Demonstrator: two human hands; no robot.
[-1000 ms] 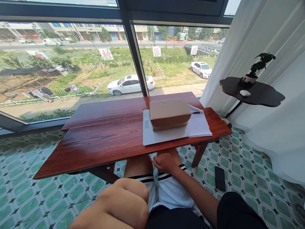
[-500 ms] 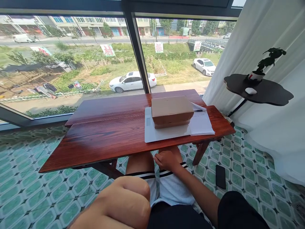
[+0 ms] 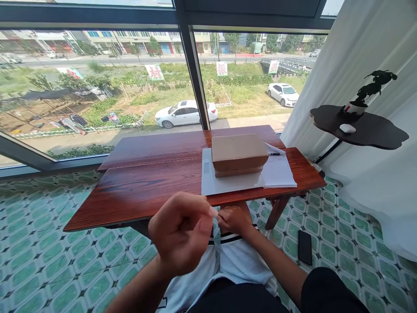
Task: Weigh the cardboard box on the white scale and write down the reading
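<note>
My left hand (image 3: 180,234) is raised in front of me, above my lap and before the table's front edge. Its fingers are curled in, the thumb bent beside them, and nothing shows in it; it is slightly blurred. Resting on my right thigh just below the table edge, my right hand (image 3: 233,219) has loosely folded fingers with nothing visible in them. A closed brown cardboard box (image 3: 239,150) sits on a flat silver-grey panel, seemingly a closed laptop (image 3: 211,186), on the wooden table (image 3: 140,182). Written paper sheets (image 3: 278,174) lie to its right with a dark pen (image 3: 276,154) on them.
A black phone (image 3: 305,247) lies on the green tiled floor at right. The dark side table (image 3: 378,132) carries a potted plant (image 3: 356,106) and a white mouse-shaped object (image 3: 347,128). White curtains (image 3: 355,187) hang at right; a large window stands behind the table.
My left hand has risen from near the camera, moving up and forward, and has turned to show its curled fingers and thumb. My right hand stays on my thigh. The view has shifted slightly.
</note>
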